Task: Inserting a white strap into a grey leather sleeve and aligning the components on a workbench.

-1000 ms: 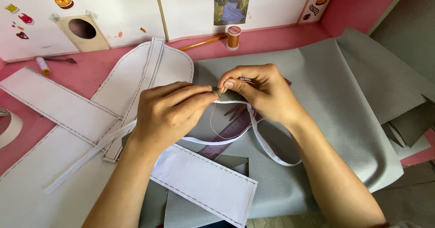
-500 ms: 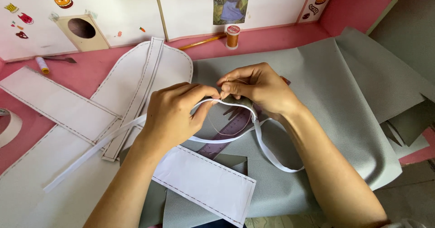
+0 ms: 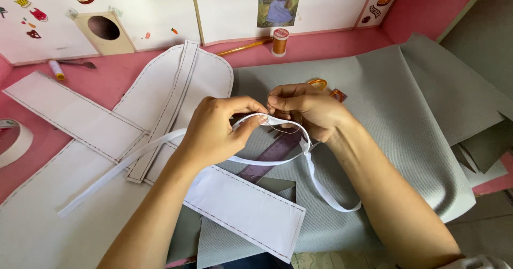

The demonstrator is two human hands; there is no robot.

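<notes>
1. Hands meet over the grey fabric (image 3: 406,103): we see our left hand (image 3: 214,132) and right hand (image 3: 307,108) almost touching, both closed in a pinch.
2. Each pinches the white elastic strip (image 3: 320,186); it trails left across the white pattern pieces (image 3: 80,119) and loops down to the right.
3. A purple ruler (image 3: 270,156) lies beneath our hands, orange-handled scissors (image 3: 320,84) just behind.
4. A thread spool (image 3: 280,40) stands at the back of the pink tabletop (image 3: 331,41).

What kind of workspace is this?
Likely a home sewing or craft table: grey fabric spread on a pink tabletop, white stitched pattern pieces, a thread spool. Both hands hold a white strap.
</notes>
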